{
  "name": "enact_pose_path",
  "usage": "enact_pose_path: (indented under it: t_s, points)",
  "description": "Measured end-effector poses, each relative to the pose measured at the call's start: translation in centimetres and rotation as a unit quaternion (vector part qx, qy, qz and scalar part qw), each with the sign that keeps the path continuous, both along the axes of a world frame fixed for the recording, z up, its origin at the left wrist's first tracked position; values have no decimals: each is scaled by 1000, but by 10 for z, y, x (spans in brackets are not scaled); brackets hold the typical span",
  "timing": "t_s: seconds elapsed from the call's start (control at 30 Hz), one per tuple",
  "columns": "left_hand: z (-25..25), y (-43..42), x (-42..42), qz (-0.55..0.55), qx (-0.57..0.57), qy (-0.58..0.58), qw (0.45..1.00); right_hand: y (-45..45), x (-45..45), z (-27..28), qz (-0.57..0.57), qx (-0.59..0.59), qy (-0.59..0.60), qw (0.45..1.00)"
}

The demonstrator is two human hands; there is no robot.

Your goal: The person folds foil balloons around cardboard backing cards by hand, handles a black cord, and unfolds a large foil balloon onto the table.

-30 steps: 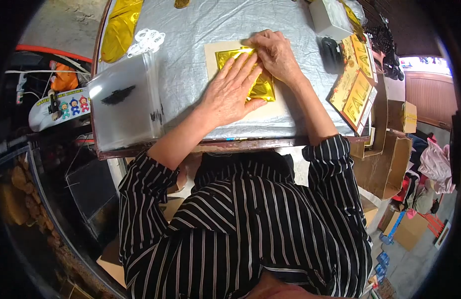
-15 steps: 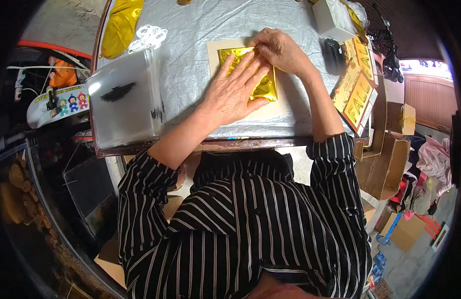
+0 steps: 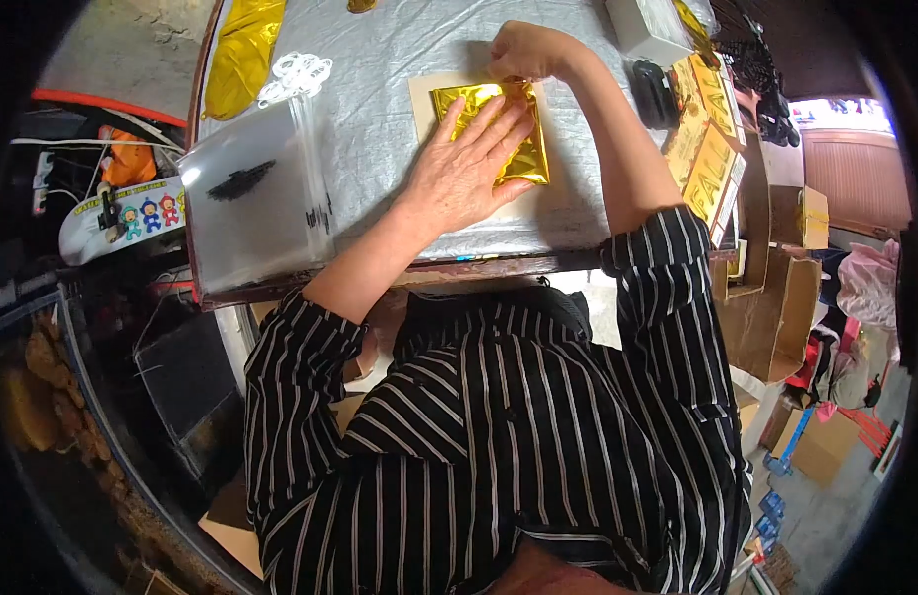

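Observation:
A folded piece of shiny gold foil (image 3: 530, 162) lies on a tan cardboard sheet (image 3: 420, 107) on the table. My left hand (image 3: 469, 161) rests flat over the foil, fingers spread and palm down. At the far edge of the foil, my right hand (image 3: 530, 52) is closed, its fingertips curled down near the upper right corner. Whatever sits between those fingertips is hidden.
To the left is a stack of clear plastic sleeves (image 3: 251, 213), with white rings (image 3: 296, 77) and more gold foil (image 3: 243, 59) behind. On the right stand a white box (image 3: 647, 30), a black case (image 3: 655, 94) and printed "FALL" signs (image 3: 707, 174).
My right hand has moved away from me, from over the foil's right side to beyond its far edge. The left hand stays pressed on the foil.

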State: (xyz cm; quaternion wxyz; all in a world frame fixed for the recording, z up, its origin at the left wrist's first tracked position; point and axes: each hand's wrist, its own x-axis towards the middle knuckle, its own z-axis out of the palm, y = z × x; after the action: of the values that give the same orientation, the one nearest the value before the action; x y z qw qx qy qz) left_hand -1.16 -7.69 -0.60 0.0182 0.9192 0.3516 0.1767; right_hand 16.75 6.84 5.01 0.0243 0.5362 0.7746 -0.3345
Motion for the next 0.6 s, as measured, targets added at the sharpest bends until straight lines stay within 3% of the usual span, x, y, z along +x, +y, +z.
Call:
enact_pose_path:
  t_s: [0.23, 0.37, 0.6]
  points:
    - [0, -1, -1, -9, -7, -7, 1000, 21, -22, 5, -9, -105, -90, 990]
    - [1, -1, -1, -7, -4, -10, 1000, 27, -14, -1, 55, -82, -108, 989]
    - [0, -1, 0, 1, 12, 4, 1000, 25, -2, 2, 55, -112, -19, 992]
